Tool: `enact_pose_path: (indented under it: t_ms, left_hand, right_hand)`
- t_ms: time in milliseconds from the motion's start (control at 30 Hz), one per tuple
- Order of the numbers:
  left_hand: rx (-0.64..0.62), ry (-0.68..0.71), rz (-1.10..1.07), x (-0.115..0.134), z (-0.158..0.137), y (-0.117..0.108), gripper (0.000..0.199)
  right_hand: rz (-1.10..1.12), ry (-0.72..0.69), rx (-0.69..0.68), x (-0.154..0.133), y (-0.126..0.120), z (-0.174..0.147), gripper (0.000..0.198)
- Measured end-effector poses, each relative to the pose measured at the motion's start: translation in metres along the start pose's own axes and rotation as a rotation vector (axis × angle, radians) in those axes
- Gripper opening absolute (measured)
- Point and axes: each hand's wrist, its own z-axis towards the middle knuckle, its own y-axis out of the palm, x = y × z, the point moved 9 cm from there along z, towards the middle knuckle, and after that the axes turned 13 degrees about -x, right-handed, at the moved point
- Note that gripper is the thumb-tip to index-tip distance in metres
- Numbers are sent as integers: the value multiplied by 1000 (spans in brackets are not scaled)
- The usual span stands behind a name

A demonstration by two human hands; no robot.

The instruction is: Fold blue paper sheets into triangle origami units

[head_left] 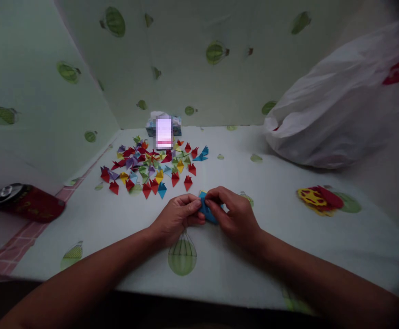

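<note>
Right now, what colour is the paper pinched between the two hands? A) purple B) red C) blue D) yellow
C: the left hand and right hand pinch a blue paper piece between their fingertips, in front of the pile of folded pieces.

The table (pixel 288 256) carries everything, and places here are told from the heap of folded paper pieces (pixel 153 167) that lies on it left of middle. Directly behind the heap, against the back wall, stands a small box (pixel 164 126). In front of the heap, nearer the person, the left hand (pixel 175 218) and right hand (pixel 233 214) meet on one paper piece (pixel 206 211), just above the tabletop. Far to the left of the heap, off the table's edge, lies a can (pixel 26 203) on its side. To the right of the heap, well apart, rests a stack of paper sheets (pixel 319 199); behind that stack, right of the heap, sits a plastic bag (pixel 339 105).
</note>
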Motion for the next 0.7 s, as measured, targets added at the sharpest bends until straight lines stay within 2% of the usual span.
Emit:
enact_pose_path:
  t_ms: [367, 700]
  left_hand:
    - [28, 18, -13, 0, -1, 1, 42]
    - [42, 69, 5, 2, -1, -3, 40]
  right_hand:
    - [-179, -57, 8, -8, 2, -4, 14]
    - [-173, -74, 11, -11, 7, -5, 16]
